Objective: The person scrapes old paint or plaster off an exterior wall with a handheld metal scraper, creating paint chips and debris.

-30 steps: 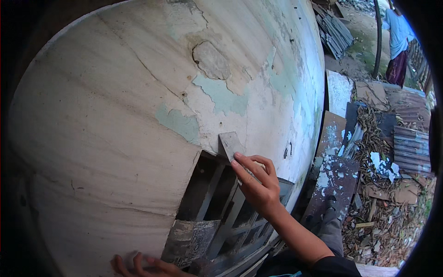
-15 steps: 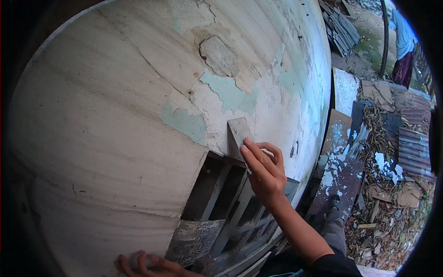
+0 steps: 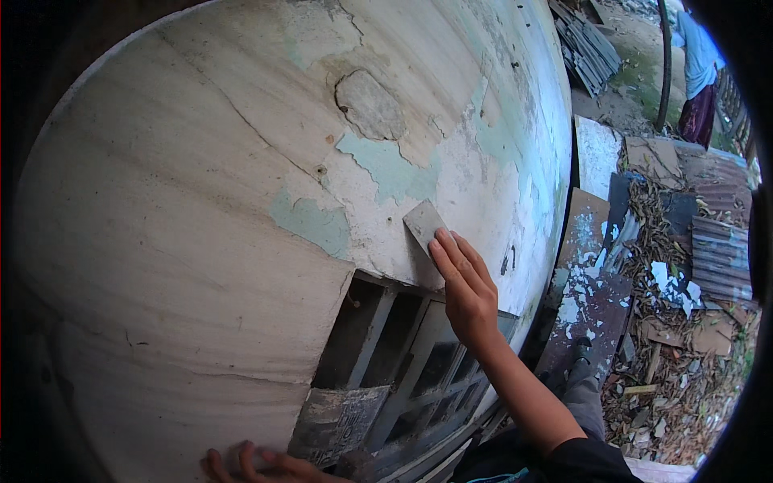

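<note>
My right hand point(image 3: 471, 298) is closed on a flat grey scraper point(image 3: 423, 222), fingers stretched along its blade. The scraper lies against a bare white stretch of the wall point(image 3: 185, 233), just above the window opening point(image 3: 394, 338). Pale green patches point(image 3: 314, 228) show where the top coat has peeled, left of the blade. At the bottom edge my left hand point(image 3: 270, 467) rests on the wall with its fingers apart, holding nothing. Its palm is partly cut off by the frame.
Paint flakes lie on a dark board point(image 3: 592, 310) near my foot. Dry leaves, corrugated sheets point(image 3: 721, 253) and scraps cover the ground to the right. A stack of grey slats point(image 3: 586, 50) and a person in a blue top point(image 3: 699, 60) are farther off.
The scraper and my right hand have shifted slightly right, and the blade is now turned flatter to the wall. My left hand stays in place. The view has moved a little.
</note>
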`<state>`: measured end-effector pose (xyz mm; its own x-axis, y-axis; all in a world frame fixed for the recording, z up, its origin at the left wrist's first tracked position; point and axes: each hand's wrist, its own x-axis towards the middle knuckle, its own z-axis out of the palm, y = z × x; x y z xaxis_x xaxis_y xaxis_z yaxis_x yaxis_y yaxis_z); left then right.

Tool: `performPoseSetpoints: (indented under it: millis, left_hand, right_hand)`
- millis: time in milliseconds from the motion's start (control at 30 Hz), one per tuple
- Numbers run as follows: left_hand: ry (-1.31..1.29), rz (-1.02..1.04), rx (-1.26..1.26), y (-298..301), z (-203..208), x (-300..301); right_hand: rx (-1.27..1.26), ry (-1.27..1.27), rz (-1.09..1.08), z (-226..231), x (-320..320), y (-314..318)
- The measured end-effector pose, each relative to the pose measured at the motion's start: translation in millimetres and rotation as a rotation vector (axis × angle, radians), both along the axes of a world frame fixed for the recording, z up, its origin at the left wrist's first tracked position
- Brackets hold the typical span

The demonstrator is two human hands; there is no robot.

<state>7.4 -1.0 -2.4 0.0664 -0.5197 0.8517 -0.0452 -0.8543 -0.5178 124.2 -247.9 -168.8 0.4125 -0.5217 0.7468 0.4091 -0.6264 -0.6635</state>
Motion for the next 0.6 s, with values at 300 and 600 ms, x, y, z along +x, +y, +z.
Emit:
performPoseSetpoints:
  millis: [300,600]
  left_hand:
    - [0.015,-0.046,0.030,6,-1,-4]
    - [0.013,-0.005,-0.017,6,-5,-5]
  right_hand:
    - [-0.047,0.033,-0.010,-1,-8,-6]
    - [0.012,-0.022,0.045,14,5,-20]
